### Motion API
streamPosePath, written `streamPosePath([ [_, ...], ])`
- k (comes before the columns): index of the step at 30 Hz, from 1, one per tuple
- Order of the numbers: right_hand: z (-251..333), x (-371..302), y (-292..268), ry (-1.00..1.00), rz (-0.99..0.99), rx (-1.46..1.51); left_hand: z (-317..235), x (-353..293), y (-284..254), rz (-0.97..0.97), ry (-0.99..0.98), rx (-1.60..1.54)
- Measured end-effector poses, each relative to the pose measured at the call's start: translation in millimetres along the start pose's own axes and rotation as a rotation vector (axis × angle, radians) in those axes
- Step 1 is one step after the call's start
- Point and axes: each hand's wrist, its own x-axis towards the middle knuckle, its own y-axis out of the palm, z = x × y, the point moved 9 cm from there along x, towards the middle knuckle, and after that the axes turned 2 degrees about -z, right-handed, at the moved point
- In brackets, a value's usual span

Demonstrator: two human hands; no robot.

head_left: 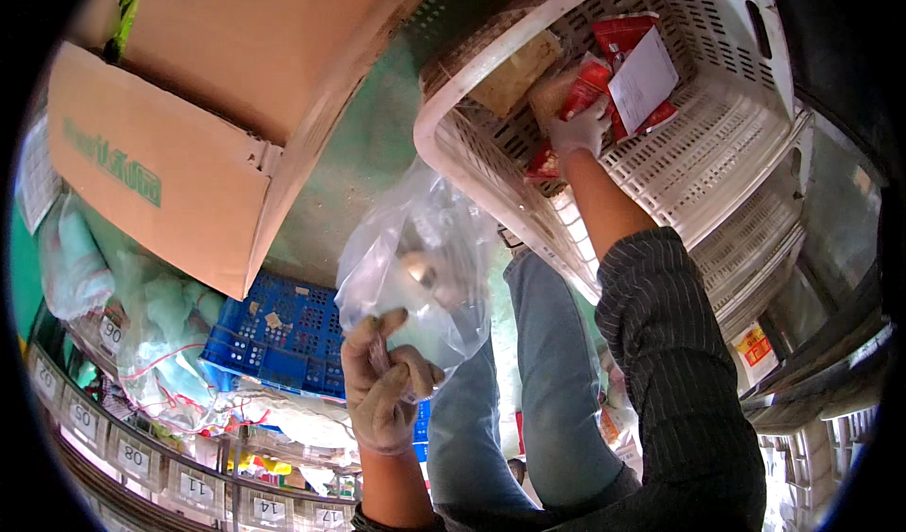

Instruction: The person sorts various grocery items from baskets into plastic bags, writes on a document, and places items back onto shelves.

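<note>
My left hand (385, 381), in a pale thin glove, is closed round the gathered edge of a clear plastic bag (415, 268). The bag hangs puffed out above my legs, and a small pale round shape shows through it. My right hand (580, 128), also gloved, reaches down into a white slatted plastic crate (727, 108). Its fingers close on a red packet (590, 84) among other red packets; the fingertips are partly hidden. A white paper sheet or card (645, 81) lies over the packets, just beyond that hand.
A large brown cardboard box (160, 169) stands at the upper left. Below it is a blue perforated crate (274, 334). Numbered shelf edges (137, 452) curve along the lower left, with bagged goods (170, 334) above them. More white crates (755, 240) are stacked under the one at right.
</note>
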Motion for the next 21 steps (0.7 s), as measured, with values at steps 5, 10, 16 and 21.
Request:
streamPosePath([
  [5,-79.1,22.3,-61.7,-0.030,0.105,0.785,-7.0,14.9,-8.3,-0.018,-0.042,0.043],
  [10,-49.0,-128.5,-191.1,-0.756,0.208,0.204,-37.2,-3.1,-17.8,-0.117,-0.045,-0.318],
  [16,90.4,-309.1,-101.7,-1.206,1.004,1.099,-106.2,-17.7,1.3,0.156,0.068,-0.739],
  [21,90.5,-322.1,14.8,-1.620,0.555,-0.074,-136.3,-41.4,-44.4,-0.256,0.112,1.012],
])
